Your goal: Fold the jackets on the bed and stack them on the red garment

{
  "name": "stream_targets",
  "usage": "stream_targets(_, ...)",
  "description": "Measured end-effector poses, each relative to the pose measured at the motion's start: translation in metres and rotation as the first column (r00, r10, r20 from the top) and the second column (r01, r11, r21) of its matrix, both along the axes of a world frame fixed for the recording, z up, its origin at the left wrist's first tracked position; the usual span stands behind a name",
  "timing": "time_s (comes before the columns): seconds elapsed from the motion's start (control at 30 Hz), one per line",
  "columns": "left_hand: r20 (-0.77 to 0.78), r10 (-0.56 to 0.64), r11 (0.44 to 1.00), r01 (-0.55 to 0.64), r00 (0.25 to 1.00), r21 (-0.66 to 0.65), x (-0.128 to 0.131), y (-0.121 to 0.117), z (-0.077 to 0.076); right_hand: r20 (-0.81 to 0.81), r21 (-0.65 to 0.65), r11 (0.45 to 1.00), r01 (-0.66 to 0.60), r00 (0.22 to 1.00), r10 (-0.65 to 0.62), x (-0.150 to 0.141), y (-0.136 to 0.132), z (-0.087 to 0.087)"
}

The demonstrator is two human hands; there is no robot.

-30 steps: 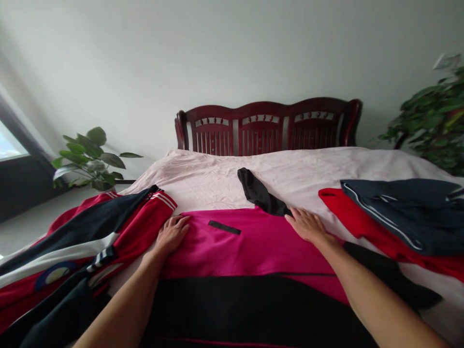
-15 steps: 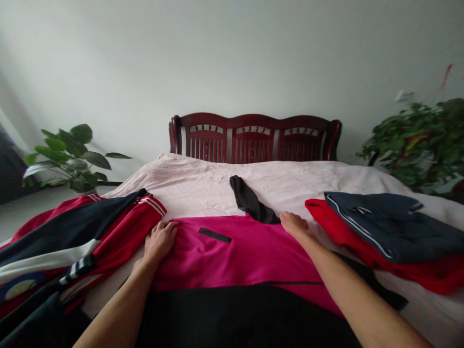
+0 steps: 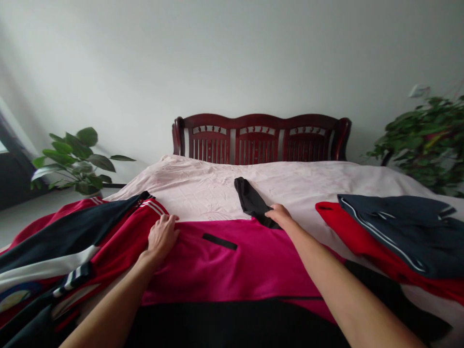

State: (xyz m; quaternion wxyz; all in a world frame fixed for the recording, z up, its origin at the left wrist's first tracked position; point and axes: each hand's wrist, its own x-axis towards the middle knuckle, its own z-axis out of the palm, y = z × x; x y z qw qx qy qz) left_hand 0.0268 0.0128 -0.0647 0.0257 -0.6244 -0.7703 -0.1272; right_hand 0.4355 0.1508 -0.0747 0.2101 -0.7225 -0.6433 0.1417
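A magenta and black garment (image 3: pixel 235 261) lies spread flat on the bed in front of me. My left hand (image 3: pixel 162 235) rests on its upper left corner with the fingers curled over the edge. My right hand (image 3: pixel 280 215) is at the upper right corner, its fingers closed on the black sleeve (image 3: pixel 250 198) that stretches away over the sheet. A small black tab (image 3: pixel 219 241) shows on the magenta fabric between my hands.
A red, navy and white jacket (image 3: pixel 72 241) lies heaped at the left. Folded navy and red clothes (image 3: pixel 395 227) sit at the right. A pale pink sheet (image 3: pixel 203 186) covers the bed, with a dark wooden headboard (image 3: pixel 261 137) behind. Potted plants (image 3: pixel 78 162) stand on both sides.
My right hand has slid left and away along the garment's top edge and closed on the black sleeve. My left hand's fingers have curled at the left corner. The view has shifted slightly.
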Motion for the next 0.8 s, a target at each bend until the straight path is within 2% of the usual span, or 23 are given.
stream_targets(0.17,-0.009,-0.162,0.977,0.16,0.987,-0.139,-0.01,0.031,0.014,-0.132,0.081,0.996,-0.034,0.99,0.045,0.002,-0.003,-0.001)
stream_targets(0.3,-0.012,-0.234,0.95,0.226,0.972,-0.215,-0.01,0.04,0.031,-0.194,0.199,0.98,-0.02,0.979,0.059,-0.001,-0.012,0.012)
stream_targets(0.37,-0.047,-0.274,0.948,0.262,0.961,-0.179,-0.004,0.031,0.042,-0.22,0.269,0.963,-0.021,0.972,0.082,-0.001,-0.024,0.021)
stream_targets(0.43,-0.092,-0.329,0.941,0.319,0.94,-0.11,0.001,0.01,0.05,-0.238,0.333,0.943,-0.029,0.964,0.114,0.002,-0.043,0.028)
stream_targets(0.53,-0.132,-0.43,0.903,0.426,0.893,-0.06,0.001,-0.033,0.048,-0.26,0.392,0.919,-0.05,0.952,0.163,0.015,-0.084,0.025)
stream_targets(0.6,-0.103,-0.499,0.865,0.488,0.86,-0.114,-0.005,-0.061,0.038,-0.298,0.322,0.938,-0.131,0.926,0.232,0.028,-0.113,0.018)
stream_targets(0.67,-0.037,-0.54,0.832,0.527,0.841,-0.175,-0.014,-0.08,0.029,-0.378,0.146,0.944,-0.295,0.865,0.329,0.042,-0.133,0.014)
stream_targets(0.73,0.046,-0.546,0.813,0.542,0.837,-0.214,-0.019,-0.087,0.027,-0.484,-0.058,0.887,-0.459,0.789,0.377,0.052,-0.14,0.02)
stream_targets(0.8,0.131,-0.525,0.802,0.54,0.841,-0.255,-0.017,-0.085,0.033,-0.542,-0.216,0.843,-0.493,0.779,0.317,0.055,-0.132,0.034)
